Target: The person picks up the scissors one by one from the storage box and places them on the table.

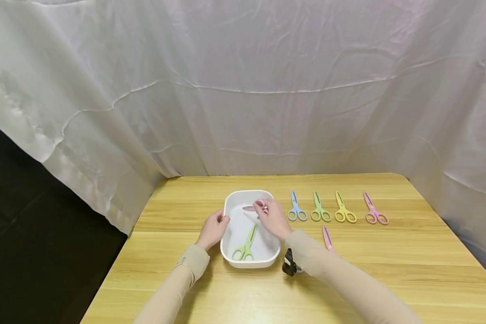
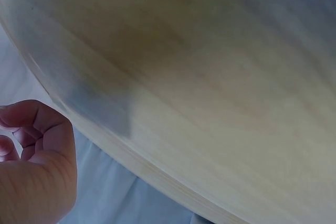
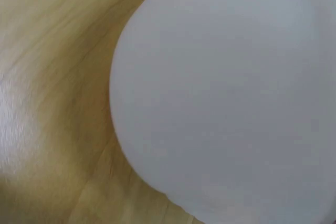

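Observation:
A white plastic bin stands on the table. My left hand grips its left rim; in the left wrist view that hand shows curled fingers at the lower left. My right hand reaches over the right wall and pinches pink scissors by the handle end, the blades pointing left inside the bin. Green scissors lie on the bin floor, handles toward me. Only the bin's white side and wood appear in the right wrist view, with the hand itself out of sight.
Right of the bin, blue scissors, green scissors, yellow scissors and pink scissors form a row. Nearer me, more pink scissors lie partly under my right forearm. A pale curtain hangs behind the table.

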Demonstrator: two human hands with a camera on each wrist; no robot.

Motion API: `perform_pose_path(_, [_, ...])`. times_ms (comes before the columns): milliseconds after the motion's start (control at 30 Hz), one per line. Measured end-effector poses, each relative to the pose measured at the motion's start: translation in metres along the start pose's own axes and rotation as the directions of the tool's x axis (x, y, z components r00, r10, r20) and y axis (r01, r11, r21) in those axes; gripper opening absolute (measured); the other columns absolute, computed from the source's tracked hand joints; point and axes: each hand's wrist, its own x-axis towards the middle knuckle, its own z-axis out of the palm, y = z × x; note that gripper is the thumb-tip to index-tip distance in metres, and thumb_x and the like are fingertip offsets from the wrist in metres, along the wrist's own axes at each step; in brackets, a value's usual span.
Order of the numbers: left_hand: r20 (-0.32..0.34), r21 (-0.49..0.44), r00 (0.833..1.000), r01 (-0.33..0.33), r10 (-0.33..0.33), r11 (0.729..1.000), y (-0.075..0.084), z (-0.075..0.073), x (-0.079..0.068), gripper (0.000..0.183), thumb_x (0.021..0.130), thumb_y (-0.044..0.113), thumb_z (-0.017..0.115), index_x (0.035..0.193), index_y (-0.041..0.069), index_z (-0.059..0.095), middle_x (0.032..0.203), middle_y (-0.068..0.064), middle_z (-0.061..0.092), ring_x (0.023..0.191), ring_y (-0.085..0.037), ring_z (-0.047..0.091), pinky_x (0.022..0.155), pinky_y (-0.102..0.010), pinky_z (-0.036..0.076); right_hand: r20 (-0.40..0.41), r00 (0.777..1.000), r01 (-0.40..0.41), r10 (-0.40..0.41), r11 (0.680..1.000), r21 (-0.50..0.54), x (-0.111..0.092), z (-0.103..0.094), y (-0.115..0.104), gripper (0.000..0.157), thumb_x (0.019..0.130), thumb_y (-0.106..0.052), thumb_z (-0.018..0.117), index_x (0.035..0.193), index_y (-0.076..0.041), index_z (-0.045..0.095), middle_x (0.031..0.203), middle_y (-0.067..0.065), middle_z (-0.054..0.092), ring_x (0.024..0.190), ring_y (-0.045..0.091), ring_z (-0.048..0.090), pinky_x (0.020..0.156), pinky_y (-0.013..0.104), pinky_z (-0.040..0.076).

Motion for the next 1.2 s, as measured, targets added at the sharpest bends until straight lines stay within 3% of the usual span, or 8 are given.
perform_pose_path(400, [0.004, 0.012, 1.000, 0.002, -0.002, 1.000, 0.001, 0.000, 0.000, 0.021, 0.098, 0.023, 0.050, 0.080, 0.013, 0.053, 0.080, -0.004, 0.055, 0.079, -0.017, 0.054, 0.068, -0.024, 0.049, 0.021, 0.982, -0.187, 0.188, 0.952, 0.242, -0.002, -0.011, -0.002, 0.027, 0.100, -0.025, 0.059, 0.103, -0.003, 0.073, 0.095, 0.015, 0.075, 0.078, 0.019, 0.070, 0.067, 0.021, 0.054])
perform_pose_path(667, [0.007, 0.003, 1.000, 0.004, -0.004, 1.000, 0.001, 0.000, -0.001, 0.020, 0.098, 0.023, 0.050, 0.081, 0.012, 0.055, 0.082, -0.005, 0.057, 0.079, -0.017, 0.055, 0.068, -0.024, 0.050, 0.040, 0.958, -0.276, 0.285, 0.871, 0.407, -0.002, -0.018, 0.000, 0.023, 0.098, -0.018, 0.061, 0.104, 0.002, 0.069, 0.086, 0.010, 0.074, 0.071, 0.008, 0.064, 0.066, 0.016, 0.053])
perform_pose_path(1000, [0.017, -0.011, 1.000, 0.011, -0.011, 1.000, 0.001, 0.000, -0.001, 0.020, 0.099, 0.024, 0.049, 0.086, 0.010, 0.058, 0.084, -0.006, 0.058, 0.080, -0.017, 0.057, 0.069, -0.025, 0.053, 0.094, 0.940, -0.325, 0.327, 0.780, 0.535, -0.008, -0.031, 0.008, 0.024, 0.096, -0.010, 0.063, 0.114, 0.006, 0.063, 0.082, -0.003, 0.075, 0.073, 0.004, 0.067, 0.069, 0.015, 0.056])
perform_pose_path(1200, [0.021, -0.014, 1.000, 0.010, -0.010, 1.000, 0.000, 0.000, -0.001, 0.022, 0.099, 0.025, 0.048, 0.090, 0.009, 0.060, 0.088, -0.007, 0.061, 0.083, -0.018, 0.058, 0.071, -0.026, 0.055, 0.121, 0.934, -0.342, 0.336, 0.746, 0.572, -0.012, -0.037, 0.015, 0.029, 0.095, -0.010, 0.065, 0.119, 0.006, 0.059, 0.079, -0.007, 0.072, 0.071, 0.003, 0.065, 0.064, 0.014, 0.054])
